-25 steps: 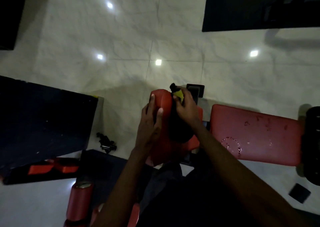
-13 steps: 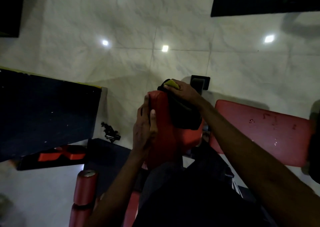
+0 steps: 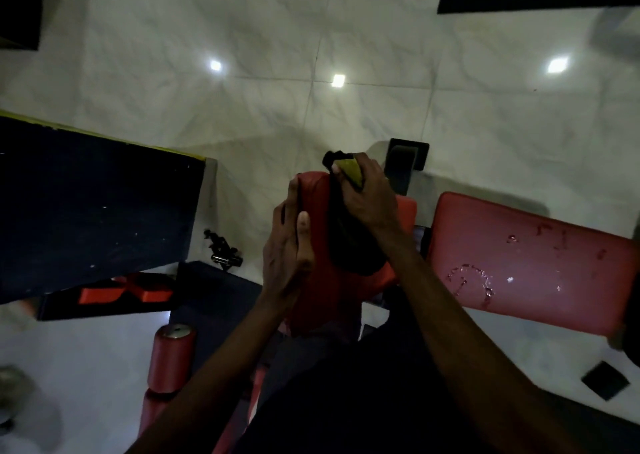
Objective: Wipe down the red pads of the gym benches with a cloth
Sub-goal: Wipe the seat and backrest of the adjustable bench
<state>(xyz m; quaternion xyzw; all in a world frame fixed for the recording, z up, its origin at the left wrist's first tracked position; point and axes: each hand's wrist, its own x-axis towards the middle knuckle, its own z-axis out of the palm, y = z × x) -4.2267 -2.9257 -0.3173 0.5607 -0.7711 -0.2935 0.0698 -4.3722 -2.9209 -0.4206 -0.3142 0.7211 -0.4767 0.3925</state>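
Note:
An upright red bench pad (image 3: 317, 194) stands in the middle of the view. My left hand (image 3: 289, 245) clasps its left edge, thumb on the front face. My right hand (image 3: 367, 197) presses a dark cloth (image 3: 349, 245) with a yellow patch against the pad's top right side; the cloth hangs down over the pad. To the right lies a flat red seat pad (image 3: 533, 263) with wet streaks and droplets on it.
A dark rubber mat (image 3: 97, 204) covers the floor at left. A red roller pad (image 3: 169, 360) stands at lower left, a small black clip (image 3: 223, 249) lies on the white tiles, and a black frame foot (image 3: 407, 155) sits behind the pad.
My right hand with the cloth slid from the pad's top down its right side and back up near the top. My left hand stayed on the pad's left edge.

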